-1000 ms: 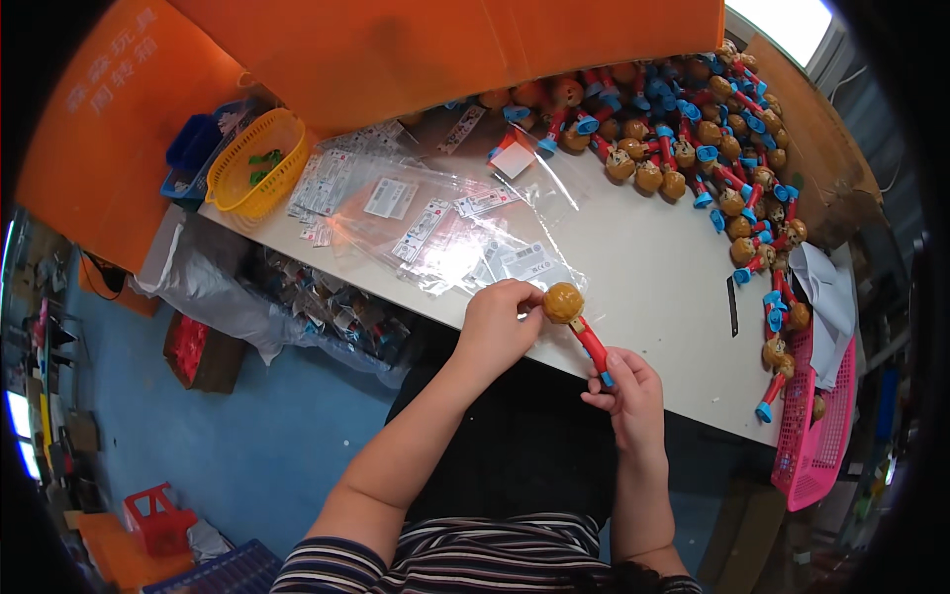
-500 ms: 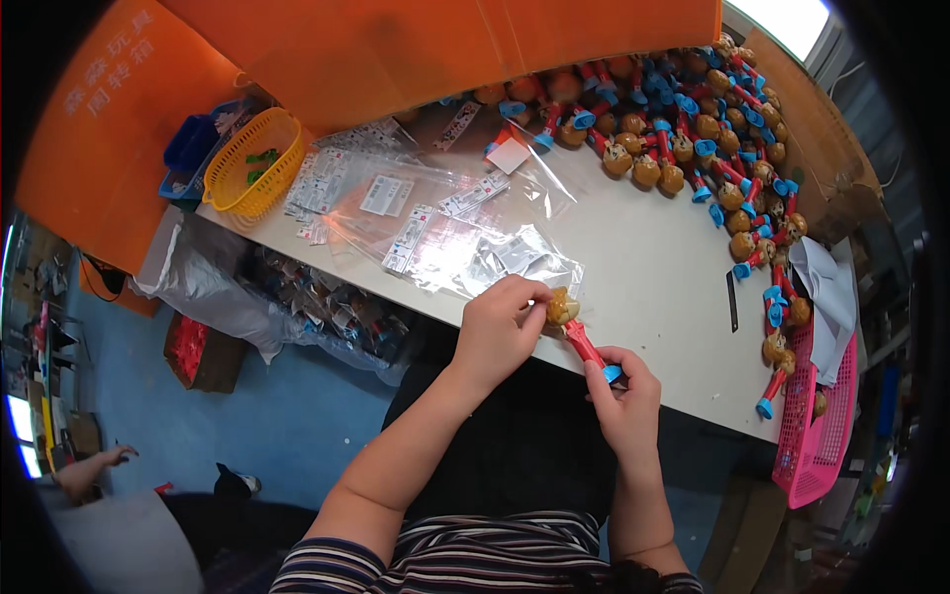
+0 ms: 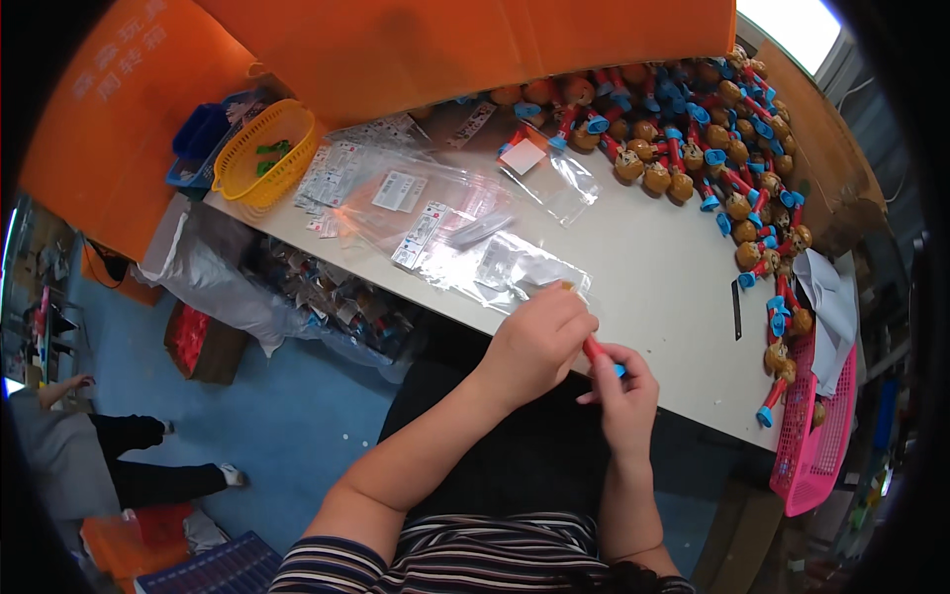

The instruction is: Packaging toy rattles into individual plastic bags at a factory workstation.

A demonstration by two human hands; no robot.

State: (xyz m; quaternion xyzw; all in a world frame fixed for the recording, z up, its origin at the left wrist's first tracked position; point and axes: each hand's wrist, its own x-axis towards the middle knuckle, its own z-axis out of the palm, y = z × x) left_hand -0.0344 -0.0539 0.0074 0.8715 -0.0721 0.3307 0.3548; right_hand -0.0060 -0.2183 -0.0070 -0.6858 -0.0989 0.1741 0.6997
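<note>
Over the table's near edge, both my hands hold one small toy figure (image 3: 594,347) with a red stick-like body and a blue foot. My left hand (image 3: 537,345) is closed around its brown round head, which is almost wholly hidden by the fingers. Lower down, my right hand (image 3: 626,388) pinches the red body close to the blue foot. Just beyond my left hand lie clear plastic bags (image 3: 515,272), some with printed slips (image 3: 420,236) in or under them.
Many like toys (image 3: 683,148) are heaped at the back right. A pink basket (image 3: 813,445) with white paper stands right, a yellow basket (image 3: 259,193) with green pieces left. Orange panels (image 3: 475,49) rise behind. A filled plastic bag (image 3: 327,297) sits below the left edge; another person (image 3: 69,445) is far left.
My left hand has rolled over the toy's head and now covers it, where before the head showed between the fingertips. My right hand keeps its grip. The other person has shifted; the view moved slightly.
</note>
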